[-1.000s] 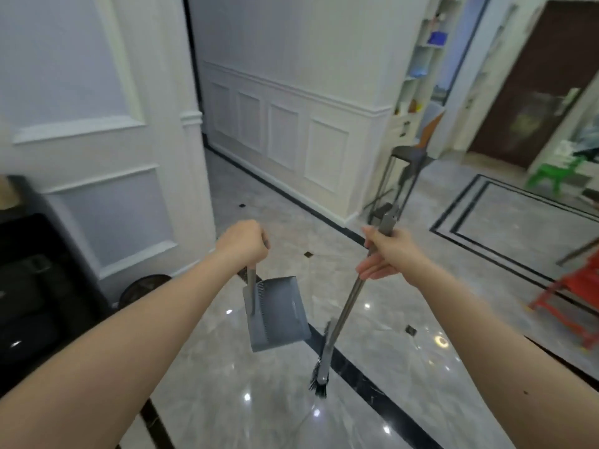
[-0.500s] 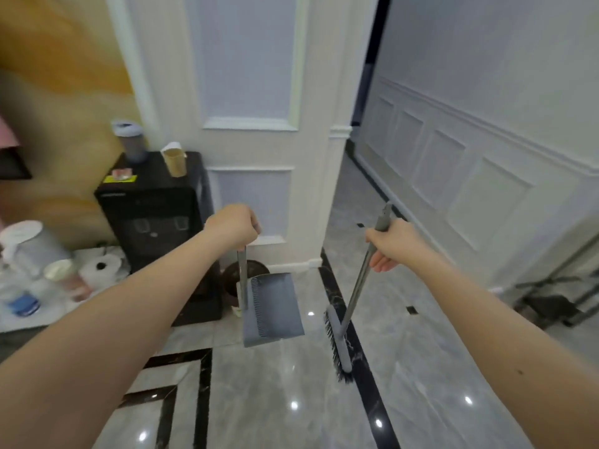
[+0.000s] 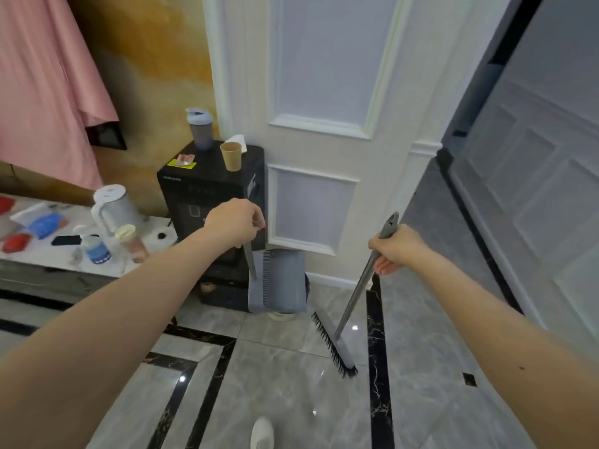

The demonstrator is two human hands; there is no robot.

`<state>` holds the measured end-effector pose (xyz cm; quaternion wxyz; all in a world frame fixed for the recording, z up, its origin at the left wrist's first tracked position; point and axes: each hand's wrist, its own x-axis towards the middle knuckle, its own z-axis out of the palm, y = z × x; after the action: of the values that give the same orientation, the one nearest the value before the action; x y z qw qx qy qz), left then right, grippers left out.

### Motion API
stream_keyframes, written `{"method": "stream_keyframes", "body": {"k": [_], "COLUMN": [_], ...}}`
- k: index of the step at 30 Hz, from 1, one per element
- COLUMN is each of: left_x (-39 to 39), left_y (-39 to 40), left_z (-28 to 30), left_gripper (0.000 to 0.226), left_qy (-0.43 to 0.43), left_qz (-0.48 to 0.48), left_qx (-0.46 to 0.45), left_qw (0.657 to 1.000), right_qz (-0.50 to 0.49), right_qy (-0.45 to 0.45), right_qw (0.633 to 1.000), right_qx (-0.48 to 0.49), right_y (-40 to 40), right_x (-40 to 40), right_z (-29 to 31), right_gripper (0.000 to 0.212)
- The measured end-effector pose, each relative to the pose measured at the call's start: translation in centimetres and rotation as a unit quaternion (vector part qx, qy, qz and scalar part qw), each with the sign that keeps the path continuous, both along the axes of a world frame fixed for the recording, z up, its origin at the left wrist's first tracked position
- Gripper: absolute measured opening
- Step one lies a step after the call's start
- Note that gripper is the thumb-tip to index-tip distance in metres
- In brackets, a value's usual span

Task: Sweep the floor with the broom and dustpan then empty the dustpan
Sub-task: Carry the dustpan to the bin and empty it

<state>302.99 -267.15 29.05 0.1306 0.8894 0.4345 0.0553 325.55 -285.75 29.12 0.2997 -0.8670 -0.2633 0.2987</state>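
Plainly, both tools are carried, not working. The right hand (image 3: pixel 397 249) is wrapped round the top of the broom (image 3: pixel 351 306), whose bristle head hangs below it near the floor (image 3: pixel 275 377). The left hand (image 3: pixel 235 223) grips the dustpan (image 3: pixel 280 281) handle, the pan dangling beneath in the air. Beyond that hand stands a black cabinet (image 3: pixel 210 186). No dirt shows; whether sweeping is done I cannot tell, and emptying seems still ahead.
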Motion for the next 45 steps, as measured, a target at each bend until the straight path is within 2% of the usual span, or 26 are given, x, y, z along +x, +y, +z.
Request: {"method": "stream_keyframes", "body": {"k": [4,14,19,26,33,37,45], "left_x": [3.4,11.6,14.8,16.5,17.3,17.8,19.5], "left_y": [3.6,13.3,14.9,14.0,12.1,10.1,7.3], "left_z": [-1.2,-4.5,-7.5,-11.1,-15.3,-17.8,-19.8], "left_gripper": [0.018,0.027,0.031,0.033,0.029,0.031,0.027], "left_qy": [0.016,0.064,0.115,0.188,0.245,0.296,0.306], "left_qz": [-0.006,-0.105,-0.133,-0.143,-0.12,-0.162,-0.169], "left_qx": [0.003,0.036,0.063,0.078,0.055,0.044,0.043], "left_qw": [1.0,0.992,0.982,0.969,0.96,0.94,0.936], "right_qz": [0.004,-0.009,0.007,0.063,0.122,0.137,0.159], "right_qy": [-0.005,-0.011,0.001,0.004,0.01,0.021,0.021], "right_qw": [1.0,0.999,0.997,0.994,0.987,0.983,0.976], "right_qx": [-0.009,-0.046,-0.072,-0.092,-0.108,-0.12,-0.15], "right_y": [4.1,14.6,17.9,21.9,22.8,22.2,20.5], "right_x": [3.6,12.9,16.2,19.6,21.8,22.9,25.1], "right_z": [-1.2,-2.9,-3.9,-5.3,-7.6,-9.5,-12.1], "right_gripper": [0.021,0.021,0.022,0.024,0.021,0.022,0.022]}}
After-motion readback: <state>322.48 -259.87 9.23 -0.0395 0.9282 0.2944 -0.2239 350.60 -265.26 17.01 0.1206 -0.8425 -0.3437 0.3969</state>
